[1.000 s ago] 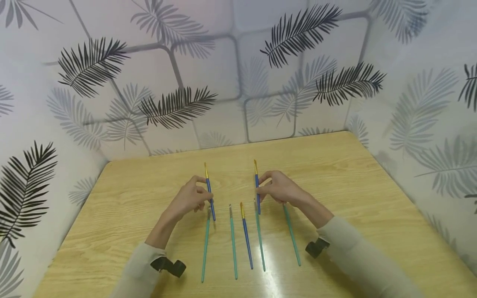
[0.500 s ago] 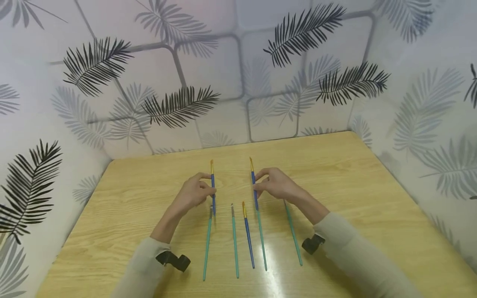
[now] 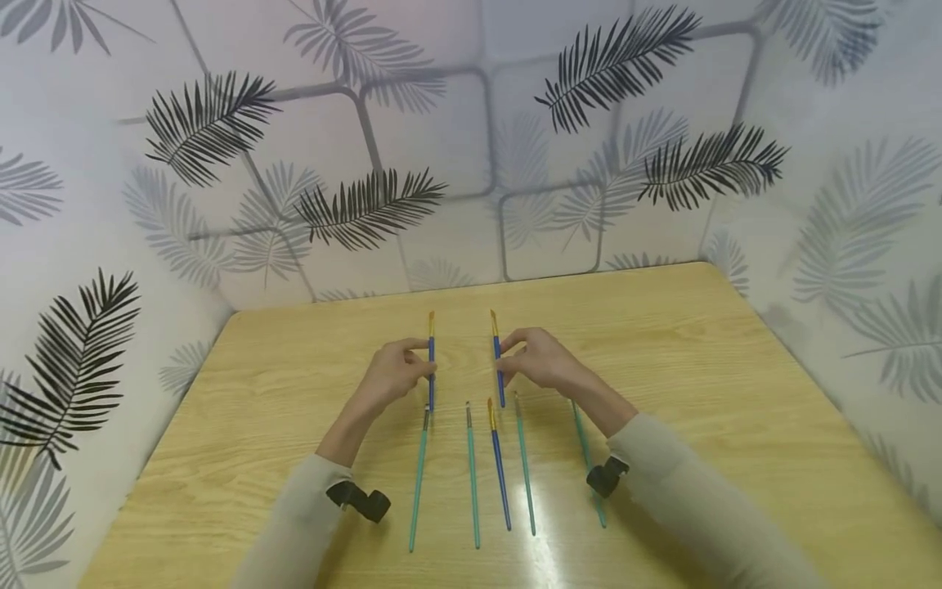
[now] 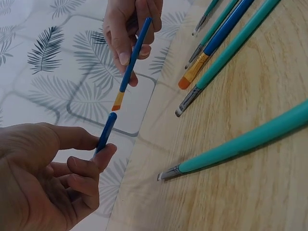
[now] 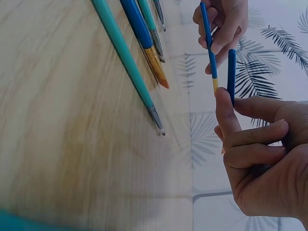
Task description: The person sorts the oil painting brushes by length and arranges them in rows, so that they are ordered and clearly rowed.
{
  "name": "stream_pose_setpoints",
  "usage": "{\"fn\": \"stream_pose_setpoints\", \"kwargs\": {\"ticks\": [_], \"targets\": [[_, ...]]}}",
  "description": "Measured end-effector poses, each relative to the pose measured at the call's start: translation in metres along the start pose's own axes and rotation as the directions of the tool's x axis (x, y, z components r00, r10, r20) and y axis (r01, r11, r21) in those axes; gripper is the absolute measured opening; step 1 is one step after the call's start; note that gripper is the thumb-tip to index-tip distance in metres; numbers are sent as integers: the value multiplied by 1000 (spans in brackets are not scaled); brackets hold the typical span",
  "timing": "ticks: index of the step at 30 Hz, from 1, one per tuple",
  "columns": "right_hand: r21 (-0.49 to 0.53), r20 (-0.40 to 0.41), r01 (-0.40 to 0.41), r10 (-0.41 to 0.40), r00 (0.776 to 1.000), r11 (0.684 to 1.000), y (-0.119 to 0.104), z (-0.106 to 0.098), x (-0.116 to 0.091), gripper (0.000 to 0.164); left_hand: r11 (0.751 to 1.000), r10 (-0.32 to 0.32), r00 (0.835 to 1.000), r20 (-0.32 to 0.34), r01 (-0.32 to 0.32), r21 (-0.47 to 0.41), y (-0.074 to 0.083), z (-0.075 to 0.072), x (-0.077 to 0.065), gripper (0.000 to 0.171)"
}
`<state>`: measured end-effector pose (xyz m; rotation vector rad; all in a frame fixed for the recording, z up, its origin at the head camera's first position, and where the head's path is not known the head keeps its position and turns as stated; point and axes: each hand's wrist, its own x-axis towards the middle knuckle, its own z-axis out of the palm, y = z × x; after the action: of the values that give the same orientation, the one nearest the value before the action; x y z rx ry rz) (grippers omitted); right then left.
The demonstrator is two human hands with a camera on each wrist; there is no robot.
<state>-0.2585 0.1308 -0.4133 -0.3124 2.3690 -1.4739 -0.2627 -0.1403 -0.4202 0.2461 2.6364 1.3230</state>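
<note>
The step in hand looks like lining up two blue brushes against each other over the far part of the surface (image 3: 662, 327). The left hand (image 3: 392, 370) pinches the left blue brush (image 3: 431, 353) between thumb and fingertips, and the right hand (image 3: 540, 357) has the same closed pinch on the right blue brush (image 3: 496, 342). Both held brushes point their golden ends to the far side, nearly parallel and well apart, and the wrist views suggest they are off the wood.

Nearer lies a row of five: from the left, the first teal brush (image 3: 419, 478), the second teal brush (image 3: 473, 474), a third blue brush (image 3: 500, 466), the third teal brush (image 3: 525, 464) and the fourth teal brush (image 3: 584, 442), partly behind the right wrist. The held left brush ends just above the first teal tip in the head view; whether they touch, I cannot tell.

The next move, I judge, calls for keeping both pinches steady and matching angles before either brush goes down, without nudging the row
</note>
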Motion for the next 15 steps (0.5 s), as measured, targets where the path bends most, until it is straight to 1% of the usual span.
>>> {"fn": "stream_pose_setpoints", "kwargs": {"ticks": [4,7,11,15], "targets": [[7,-3,-5,5,1000,1000,0,5,6,40,1000,-12,1000,-3,12,-4,-1,2,7,51],[-5,3,2,-2,1000,1000,-2,9,10,41,1000,-14,1000,-7,14,-2,-1,4,10,50],[-2,9,9,-9,1000,1000,-1,12,15,40,1000,-25,1000,-12,25,0,-3,6,12,51],[-9,14,-11,11,1000,1000,4,16,21,38,999,-46,999,-13,46,-11,-7,10,12,50]]}}
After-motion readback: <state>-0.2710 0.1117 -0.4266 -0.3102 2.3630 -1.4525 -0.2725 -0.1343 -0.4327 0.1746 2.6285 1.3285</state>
